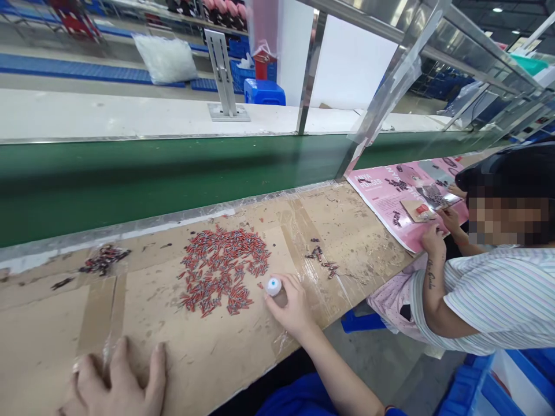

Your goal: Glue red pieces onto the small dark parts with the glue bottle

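My right hand (296, 309) is wrapped round a small white bottle (273, 286) with a blue tip, just right of a wide heap of small red and grey parts (221, 263). The bottle's lower part is partly hidden by my fingers. At the near left, my left hand (119, 384) has its fingers spread over the cardboard-covered table (186, 358) and holds nothing. A small cluster of dark parts (104, 260) lies farther up on the left. Several similar dark parts (321, 254) are scattered to the right of the heap.
A green conveyor belt (151, 179) runs behind the table. Metal frame posts (307, 75) rise beyond it. On the right, a person in a striped shirt (498, 294) works over a pink printed sheet (377, 202). Blue crates (468, 378) stand at the lower right.
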Action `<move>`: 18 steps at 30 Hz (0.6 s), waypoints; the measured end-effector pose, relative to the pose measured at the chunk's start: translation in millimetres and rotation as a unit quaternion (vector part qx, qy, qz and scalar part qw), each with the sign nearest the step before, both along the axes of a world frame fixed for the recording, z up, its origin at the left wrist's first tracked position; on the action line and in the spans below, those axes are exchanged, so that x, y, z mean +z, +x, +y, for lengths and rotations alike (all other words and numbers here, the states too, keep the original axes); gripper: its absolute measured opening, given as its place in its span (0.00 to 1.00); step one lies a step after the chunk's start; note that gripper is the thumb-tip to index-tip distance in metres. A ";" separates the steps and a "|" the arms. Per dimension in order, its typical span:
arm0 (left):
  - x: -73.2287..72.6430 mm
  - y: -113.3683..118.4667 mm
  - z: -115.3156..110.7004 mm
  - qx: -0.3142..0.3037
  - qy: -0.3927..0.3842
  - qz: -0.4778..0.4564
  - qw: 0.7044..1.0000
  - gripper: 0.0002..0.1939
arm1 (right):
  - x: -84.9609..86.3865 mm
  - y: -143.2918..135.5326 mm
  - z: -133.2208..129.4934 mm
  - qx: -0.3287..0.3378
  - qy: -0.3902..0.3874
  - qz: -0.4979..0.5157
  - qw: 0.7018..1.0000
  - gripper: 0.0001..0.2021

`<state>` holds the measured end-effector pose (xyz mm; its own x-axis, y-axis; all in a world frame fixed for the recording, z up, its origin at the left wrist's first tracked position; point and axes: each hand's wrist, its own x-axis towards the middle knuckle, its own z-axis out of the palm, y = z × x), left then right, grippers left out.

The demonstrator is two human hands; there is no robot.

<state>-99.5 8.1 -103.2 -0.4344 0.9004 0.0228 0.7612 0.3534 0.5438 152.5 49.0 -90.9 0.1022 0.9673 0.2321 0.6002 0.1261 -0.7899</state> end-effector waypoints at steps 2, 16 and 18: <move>3.9 5.3 3.1 0.016 0.028 0.030 0.999 0.38 | 0.4 1.5 2.3 0.001 0.006 -0.007 1.000 0.13; -8.6 -63.8 23.8 0.162 0.151 0.058 0.973 0.22 | -25.3 34.1 36.6 0.002 0.021 -0.040 0.999 0.24; 1.5 -101.6 27.1 0.228 0.121 0.078 0.963 0.21 | -21.5 33.2 36.0 -0.001 0.012 -0.035 0.999 0.26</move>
<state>-201.1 35.3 -101.7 -0.7577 0.5769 0.3050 0.6358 0.5475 0.5440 185.7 85.0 -112.4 0.0861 0.9612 0.2619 0.6547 0.1436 -0.7421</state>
